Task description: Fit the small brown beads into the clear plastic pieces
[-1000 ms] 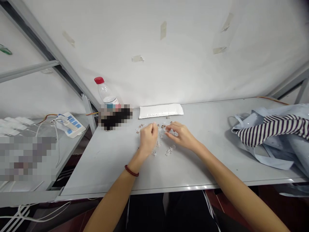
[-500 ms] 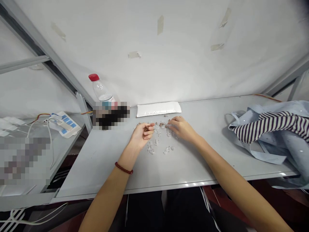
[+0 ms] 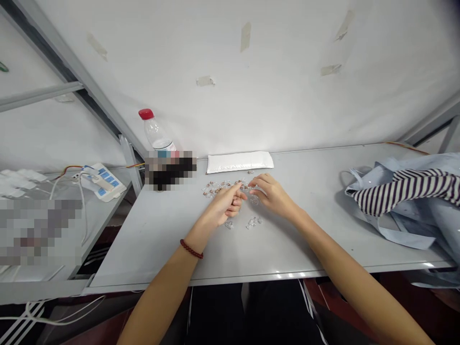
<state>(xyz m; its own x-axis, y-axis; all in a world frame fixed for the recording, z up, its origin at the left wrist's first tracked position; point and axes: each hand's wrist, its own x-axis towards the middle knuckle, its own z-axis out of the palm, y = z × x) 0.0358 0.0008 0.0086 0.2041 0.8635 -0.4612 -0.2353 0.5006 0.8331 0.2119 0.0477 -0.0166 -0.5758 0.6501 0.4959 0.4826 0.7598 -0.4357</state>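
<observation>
Small clear pieces [image 3: 254, 222], several with brown bits, lie scattered on the grey table [image 3: 287, 249]. Over them is my left hand [image 3: 228, 206], its fingers curled and thumb pressed in; whatever it holds is too small to name. Just to its right, my right hand [image 3: 271, 191] reaches in with thumb and forefinger bent toward each other, close to the clear pieces; anything at its fingertips is too small to make out. More clear pieces with brown bits [image 3: 212, 188] lie behind and left of my left hand.
A white padded packet [image 3: 240, 162] lies against the wall. At the back left stands a bottle with a red cap [image 3: 153, 129] beside a blurred dark item. Light-blue cloth with a striped strap [image 3: 391, 194] covers the right end. A power strip [image 3: 104, 182] sits at left.
My left hand has moved right, closer to my right hand, and turned over, uncovering pieces with brown bits at left. The view has shifted slightly.
</observation>
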